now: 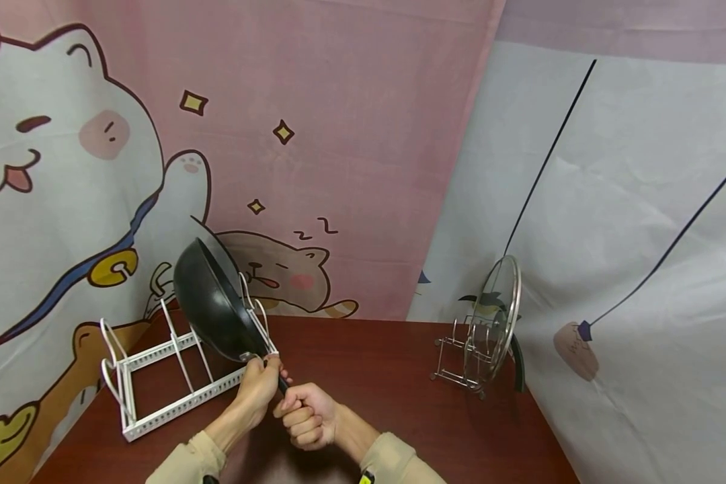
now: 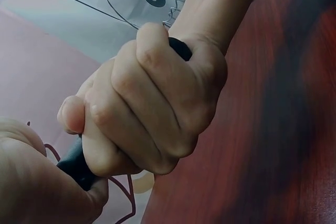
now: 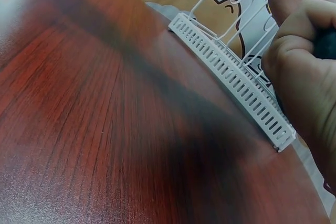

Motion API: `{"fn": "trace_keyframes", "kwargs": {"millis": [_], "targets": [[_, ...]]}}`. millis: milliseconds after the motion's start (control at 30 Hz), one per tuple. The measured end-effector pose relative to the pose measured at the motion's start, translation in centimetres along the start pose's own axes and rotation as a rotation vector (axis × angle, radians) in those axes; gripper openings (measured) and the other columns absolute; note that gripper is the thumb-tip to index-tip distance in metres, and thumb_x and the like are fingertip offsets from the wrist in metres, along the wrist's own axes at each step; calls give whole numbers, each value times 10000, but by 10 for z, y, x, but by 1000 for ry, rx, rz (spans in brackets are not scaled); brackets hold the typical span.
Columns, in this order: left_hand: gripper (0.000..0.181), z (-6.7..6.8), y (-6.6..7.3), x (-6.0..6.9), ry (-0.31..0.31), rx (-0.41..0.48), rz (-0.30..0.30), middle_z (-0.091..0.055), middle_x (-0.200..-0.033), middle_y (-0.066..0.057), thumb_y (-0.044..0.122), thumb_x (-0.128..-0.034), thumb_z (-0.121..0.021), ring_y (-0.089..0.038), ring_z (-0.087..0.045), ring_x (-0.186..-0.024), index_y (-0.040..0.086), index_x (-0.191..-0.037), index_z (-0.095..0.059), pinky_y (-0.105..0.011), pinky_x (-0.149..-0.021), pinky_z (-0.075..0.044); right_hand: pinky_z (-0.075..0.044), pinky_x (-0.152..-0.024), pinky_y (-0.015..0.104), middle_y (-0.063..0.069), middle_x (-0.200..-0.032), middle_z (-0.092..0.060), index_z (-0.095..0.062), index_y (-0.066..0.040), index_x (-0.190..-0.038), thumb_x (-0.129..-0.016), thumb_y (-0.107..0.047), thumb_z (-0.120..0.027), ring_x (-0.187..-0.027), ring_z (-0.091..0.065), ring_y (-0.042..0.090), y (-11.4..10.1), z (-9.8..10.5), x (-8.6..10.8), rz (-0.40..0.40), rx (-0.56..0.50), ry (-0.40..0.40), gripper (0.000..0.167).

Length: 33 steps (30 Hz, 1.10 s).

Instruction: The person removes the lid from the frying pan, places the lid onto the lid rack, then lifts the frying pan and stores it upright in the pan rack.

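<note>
A dark, deep frying pan (image 1: 212, 302) stands steeply tilted over the right part of the white slotted rack (image 1: 184, 396). Whether its underside bears on the rack cannot be told. My left hand (image 1: 259, 390) grips the pan's handle close to the bowl. Farther down the same handle (image 2: 181, 49), my right hand (image 1: 308, 417) curls its fingers round the end. In the left wrist view that right fist (image 2: 152, 103) wraps the black grip, with its tip poking out. The white rack (image 3: 231, 77) also shows in the right wrist view.
At the right of the brown table (image 1: 393, 383), a glass lid (image 1: 511, 316) stands upright in a small wire rack (image 1: 454, 363). A dark curved piece (image 1: 517, 363) is beside it. Cartoon-printed cloth (image 1: 363, 134) hangs behind the table and at its sides.
</note>
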<state>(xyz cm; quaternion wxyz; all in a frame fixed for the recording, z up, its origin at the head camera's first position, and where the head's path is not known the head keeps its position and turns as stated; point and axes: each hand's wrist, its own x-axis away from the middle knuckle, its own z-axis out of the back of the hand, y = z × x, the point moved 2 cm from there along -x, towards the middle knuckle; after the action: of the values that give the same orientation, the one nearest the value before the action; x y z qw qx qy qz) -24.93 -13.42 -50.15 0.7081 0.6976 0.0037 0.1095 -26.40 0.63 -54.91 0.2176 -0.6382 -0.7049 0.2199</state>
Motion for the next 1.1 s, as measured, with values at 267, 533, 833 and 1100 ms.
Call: {"fn": "trace_keyframes", "kwargs": {"millis": [267,533,833,1100], "targets": [[313,1,-1,0,1,11,3,-595,-828,-10,119,-1198,-392,-127,-656,-760,80,-926,-541,-231,-709,-554,-29,-408,229,-139,-525,-116,-253,-262,-726,-1063,-167,119,-405,-22,40,0,3,-1,-12,-45,-2,510],[324,3,-2,-5,-8,35,6,-586,-826,-8,110,-1188,-403,-135,-654,-764,75,-903,-553,-236,-724,-555,-19,-405,218,-148,-526,-127,-262,-262,-720,-1091,-183,67,-413,-10,33,-2,2,-2,-14,-60,40,503],[308,6,-1,-10,-21,57,20,-588,-814,-2,93,-1158,-434,-142,-656,-756,89,-872,-549,-252,-739,-561,-2,-405,208,-155,-506,-190,-280,-266,-703,-1117,-196,-19,-422,3,28,-6,-1,-5,-8,-66,101,494],[283,6,-6,-11,-21,34,26,-597,-830,-13,95,-1163,-435,-143,-678,-774,56,-911,-556,-243,-743,-582,-10,-405,212,-150,-516,-146,-277,-265,-708,-1107,-193,-9,-419,-5,29,-2,3,-4,-19,-60,94,486]]}}
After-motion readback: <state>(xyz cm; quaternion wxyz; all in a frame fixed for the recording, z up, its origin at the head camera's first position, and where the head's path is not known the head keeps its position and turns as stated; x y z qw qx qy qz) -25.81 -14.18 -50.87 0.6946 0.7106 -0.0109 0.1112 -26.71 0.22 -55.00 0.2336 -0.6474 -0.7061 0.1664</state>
